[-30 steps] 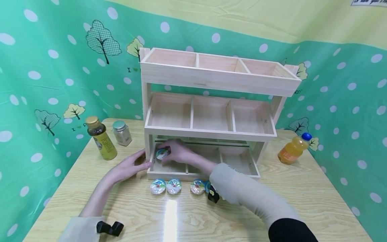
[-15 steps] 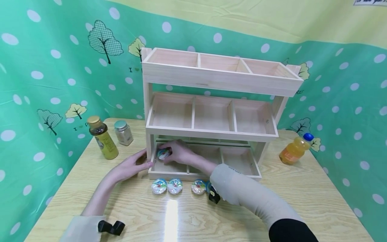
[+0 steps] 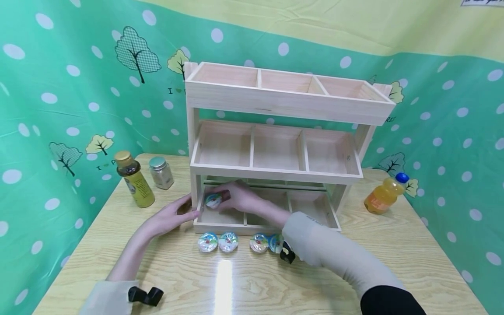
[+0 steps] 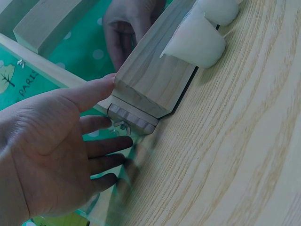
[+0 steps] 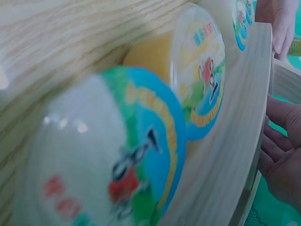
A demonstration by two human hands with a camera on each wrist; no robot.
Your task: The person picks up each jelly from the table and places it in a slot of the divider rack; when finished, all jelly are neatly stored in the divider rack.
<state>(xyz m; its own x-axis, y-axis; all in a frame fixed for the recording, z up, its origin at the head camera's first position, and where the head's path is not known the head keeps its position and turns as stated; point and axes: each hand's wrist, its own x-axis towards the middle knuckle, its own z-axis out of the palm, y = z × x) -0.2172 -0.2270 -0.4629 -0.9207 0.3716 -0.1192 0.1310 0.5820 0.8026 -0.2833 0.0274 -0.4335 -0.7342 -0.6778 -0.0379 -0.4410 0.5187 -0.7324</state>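
Observation:
My right hand (image 3: 240, 197) is in the left compartment of the bottom tier of the wooden rack (image 3: 275, 173), fingertips just beside a jelly cup (image 3: 213, 201) that stands there. In the right wrist view its relaxed fingers (image 5: 275, 146) reach behind the rack's front board (image 5: 235, 141); the placed cup is hidden there. My left hand (image 3: 167, 218) has its thumb on the rack's lower left corner, the other fingers loosely extended beside it, as the left wrist view shows (image 4: 61, 146). In front stand jelly cups in two pairs, one pair left (image 3: 207, 242), one right (image 3: 258, 243).
A dark bottle with a yellow label (image 3: 135, 181) and a green-lidded jar (image 3: 161, 173) stand left of the rack. An orange drink bottle (image 3: 383, 194) stands on the right. The rack's upper tiers overhang the bottom one. A polka-dot cloth (image 3: 78, 87) hangs behind.
My right hand has let go of the jelly cup and drawn slightly rightward, while its sleeve uncovers more of the rightmost front cup. The left hand stays at the rack's corner.

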